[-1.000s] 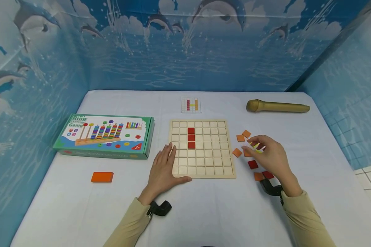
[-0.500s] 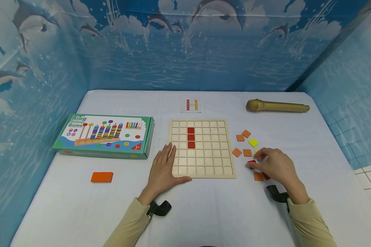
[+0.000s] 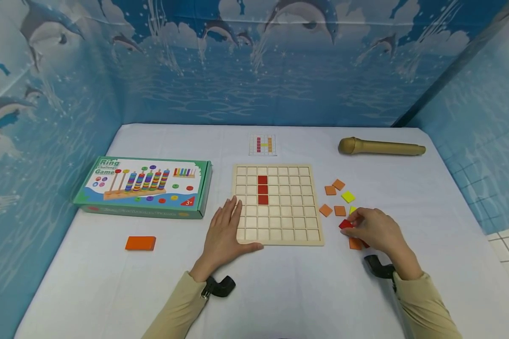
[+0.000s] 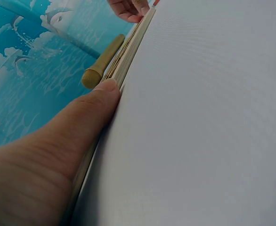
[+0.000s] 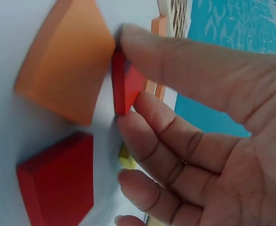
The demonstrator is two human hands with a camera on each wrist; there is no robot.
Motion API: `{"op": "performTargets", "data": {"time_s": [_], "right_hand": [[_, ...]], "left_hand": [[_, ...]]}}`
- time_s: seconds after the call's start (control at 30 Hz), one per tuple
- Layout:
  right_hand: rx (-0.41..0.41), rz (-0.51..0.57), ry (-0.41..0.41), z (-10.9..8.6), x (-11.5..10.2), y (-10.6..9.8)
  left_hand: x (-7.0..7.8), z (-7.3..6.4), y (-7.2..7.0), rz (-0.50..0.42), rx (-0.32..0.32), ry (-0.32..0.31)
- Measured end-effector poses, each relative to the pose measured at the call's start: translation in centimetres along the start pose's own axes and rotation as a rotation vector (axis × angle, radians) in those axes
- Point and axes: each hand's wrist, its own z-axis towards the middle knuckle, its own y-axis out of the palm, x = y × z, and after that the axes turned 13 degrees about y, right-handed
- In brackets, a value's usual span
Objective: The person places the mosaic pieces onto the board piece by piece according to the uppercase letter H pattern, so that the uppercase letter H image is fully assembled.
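A wooden grid board lies mid-table with three red square tiles in one column. My left hand rests at its near left corner, fingers straight along the left side and thumb against the near edge. To the right of the board, my right hand pinches a red square tile between thumb and fingers. Around that hand lie several orange tiles, a yellow tile, another yellow one partly hidden by the fingers, and a second red tile.
A small pattern card lies beyond the board. The green-edged ring game box is at the left, with an orange block in front of it. A gold microphone-shaped object lies at the back right.
My right hand has moved nearer, from the yellow tiles to the red tile, and has taken it between thumb and fingers. The left hand stays where it was on the board.
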Motion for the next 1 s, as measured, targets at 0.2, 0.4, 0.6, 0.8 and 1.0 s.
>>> {"op": "performTargets", "data": {"time_s": [0.2,0.4,0.6,0.8,1.0], "right_hand": [[-0.017,0.029,-0.009,0.0,-0.2,0.3],[-0.012,0.057,-0.002,-0.2,-0.4,0.6],[0.055,0.081,-0.067,-0.6,-0.6,0.8],[0.161,0.150,-0.193,-0.5,-1.4,0.9],[0.207,0.211,-0.309,0.5,-4.3,1.2]], "left_hand": [[0.0,0.0,0.0,0.001,0.001,0.000],[0.0,0.0,0.0,0.002,0.006,0.002],[0.0,0.0,0.1,0.004,0.008,0.008],[0.0,-0.1,0.0,0.002,0.011,0.011],[0.1,-0.1,-0.1,-0.002,0.011,0.010]]}}
